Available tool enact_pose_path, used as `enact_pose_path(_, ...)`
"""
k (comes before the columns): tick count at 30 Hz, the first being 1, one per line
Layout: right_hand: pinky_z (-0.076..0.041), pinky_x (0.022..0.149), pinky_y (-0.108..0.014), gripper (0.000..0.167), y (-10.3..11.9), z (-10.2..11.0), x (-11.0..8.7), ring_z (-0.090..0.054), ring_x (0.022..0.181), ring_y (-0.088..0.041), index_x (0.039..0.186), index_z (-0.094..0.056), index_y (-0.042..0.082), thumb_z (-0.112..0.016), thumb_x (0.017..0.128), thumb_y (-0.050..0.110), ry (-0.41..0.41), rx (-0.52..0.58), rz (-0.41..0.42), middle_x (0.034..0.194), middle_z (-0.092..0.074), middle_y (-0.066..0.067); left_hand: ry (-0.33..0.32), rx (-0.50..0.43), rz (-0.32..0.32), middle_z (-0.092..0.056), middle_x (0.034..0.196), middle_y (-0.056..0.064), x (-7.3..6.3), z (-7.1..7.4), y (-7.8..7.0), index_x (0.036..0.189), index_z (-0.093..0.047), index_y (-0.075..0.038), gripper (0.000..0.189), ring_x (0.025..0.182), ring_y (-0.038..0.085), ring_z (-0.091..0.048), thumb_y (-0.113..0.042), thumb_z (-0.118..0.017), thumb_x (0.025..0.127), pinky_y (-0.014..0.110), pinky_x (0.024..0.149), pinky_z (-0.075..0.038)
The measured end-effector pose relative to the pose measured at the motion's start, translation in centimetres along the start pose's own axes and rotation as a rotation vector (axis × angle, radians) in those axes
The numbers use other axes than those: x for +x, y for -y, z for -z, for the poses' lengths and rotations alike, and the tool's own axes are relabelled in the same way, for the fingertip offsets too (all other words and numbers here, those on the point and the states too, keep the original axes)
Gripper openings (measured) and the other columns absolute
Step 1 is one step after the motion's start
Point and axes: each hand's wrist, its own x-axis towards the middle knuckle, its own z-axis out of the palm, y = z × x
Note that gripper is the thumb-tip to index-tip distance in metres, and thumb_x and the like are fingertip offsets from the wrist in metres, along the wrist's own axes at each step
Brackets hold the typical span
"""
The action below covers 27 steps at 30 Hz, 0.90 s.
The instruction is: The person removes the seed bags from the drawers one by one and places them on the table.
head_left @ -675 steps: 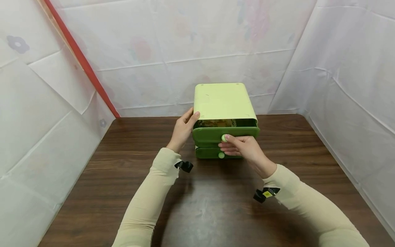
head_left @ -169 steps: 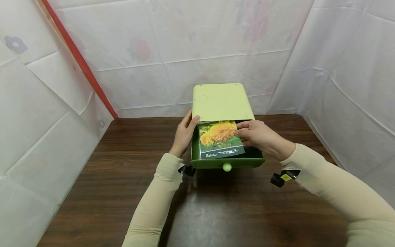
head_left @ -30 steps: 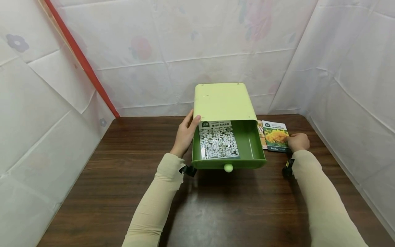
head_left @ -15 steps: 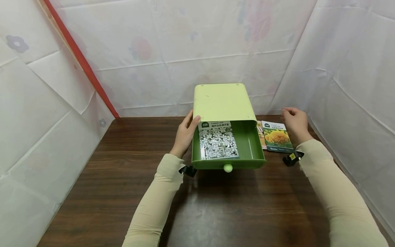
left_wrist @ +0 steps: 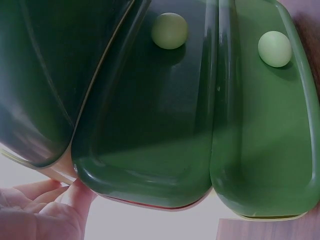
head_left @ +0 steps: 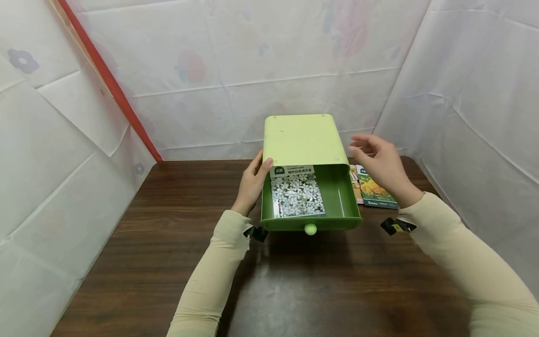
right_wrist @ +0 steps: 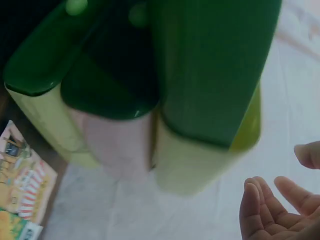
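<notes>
A light-green cabinet point(head_left: 301, 140) with dark-green drawers stands at the back of the table. My left hand point(head_left: 250, 185) holds its left side, thumb at the front top corner and fingers along the side wall. The top drawer point(head_left: 338, 192) is pulled out, with a white-flower seed packet point(head_left: 298, 194) lying in its left part. My right hand point(head_left: 381, 164) hovers right of the cabinet, fingers loosely bent around nothing. Below it on the table lies a yellow-flower seed packet point(head_left: 375, 191), partly covered by the hand in the head view. An orange packet point(head_left: 356, 186) lies beside it.
The lower drawers, each with a round knob point(left_wrist: 170, 31), are pushed in. Dark wood tabletop point(head_left: 189, 224) spreads around the cabinet. White patterned sheets point(head_left: 236, 70) wall the back and sides, with a red strip point(head_left: 109, 84) at the left.
Over the earlier frames the top drawer came out and packets went onto the table at right. Lately my right hand left the yellow-flower packet, rose and moved left toward the cabinet. The left hand stayed.
</notes>
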Motion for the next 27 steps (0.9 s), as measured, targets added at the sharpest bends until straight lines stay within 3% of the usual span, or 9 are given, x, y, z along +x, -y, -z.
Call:
enact_pose_path(4, -0.049, 0.079, -0.02, 0.042, 1.6, -1.2, -1.0, -0.064, 0.101, -0.023, 0.134, -0.059, 0.009, -0.062, 0.098, 0.029, 0.027, -0.058, 0.153, 0.123, -0.065, -0.012, -0.001, -0.006, 0.002, -0.022, 0.163, -0.005, -0.1, 0.0, -0.1, 0.156, -0.024, -0.029, 0.07, 0.147, 0.019, -0.03, -0.057, -0.05, 0.097, 0.042, 0.118, -0.033)
enact_pose_path(8, -0.051, 0.075, -0.024, 0.036, 2.4, -2.4, -1.7, -0.065, 0.092, -0.019, 0.129, -0.063, 0.006, -0.066, 0.096, 0.021, 0.048, -0.099, 0.29, 0.113, -0.067, -0.009, -0.004, -0.009, 0.004, -0.022, 0.163, -0.005, 0.0, 0.0, -0.1, 0.156, -0.024, -0.029, 0.07, 0.147, 0.019, -0.03, -0.056, -0.05, 0.097, 0.041, 0.118, -0.033)
enact_pose_path(12, -0.053, 0.07, -0.028, 0.028, 2.8, -3.4, -2.2, -0.064, 0.083, -0.013, 0.119, -0.067, 0.006, -0.069, 0.093, 0.017, 0.087, -0.151, 0.372, 0.1, -0.068, -0.005, -0.003, -0.011, 0.003, -0.023, 0.163, -0.004, -0.1, 0.0, -0.1, 0.156, -0.024, -0.028, 0.071, 0.146, 0.019, -0.032, -0.056, -0.05, 0.097, 0.042, 0.117, -0.034)
enact_pose_path(16, -0.055, 0.072, -0.033, 0.026, 3.0, -4.2, -2.5, -0.066, 0.084, -0.015, 0.117, -0.069, 0.007, -0.069, 0.093, 0.018, 0.183, -0.25, 0.4, 0.102, -0.071, -0.005, -0.001, -0.014, 0.002, -0.023, 0.163, -0.004, -0.1, -0.1, -0.2, 0.156, -0.024, -0.028, 0.071, 0.146, 0.019, -0.032, -0.056, -0.05, 0.097, 0.041, 0.117, -0.034)
enact_pose_path(23, -0.053, 0.091, -0.048, 0.049, 2.9, -5.5, -2.3, -0.063, 0.113, -0.029, 0.134, -0.059, 0.006, -0.066, 0.094, 0.034, 0.353, -0.551, 0.417, 0.128, -0.064, -0.013, 0.002, -0.004, -0.006, -0.022, 0.163, -0.002, 0.0, 0.0, -0.2, 0.157, -0.023, -0.027, 0.071, 0.148, 0.019, -0.028, -0.057, -0.049, 0.097, 0.043, 0.118, -0.032)
enact_pose_path(27, -0.054, 0.087, -0.048, 0.062, 2.7, -6.1, -1.9, -0.065, 0.106, -0.031, 0.14, -0.052, 0.004, -0.067, 0.093, 0.041, 0.41, -0.627, 0.359, 0.129, -0.062, -0.017, 0.006, -0.014, -0.001, -0.025, 0.162, -0.005, 0.0, 0.0, -0.2, 0.156, -0.024, -0.03, 0.069, 0.146, 0.018, -0.031, -0.057, -0.049, 0.098, 0.042, 0.118, -0.033)
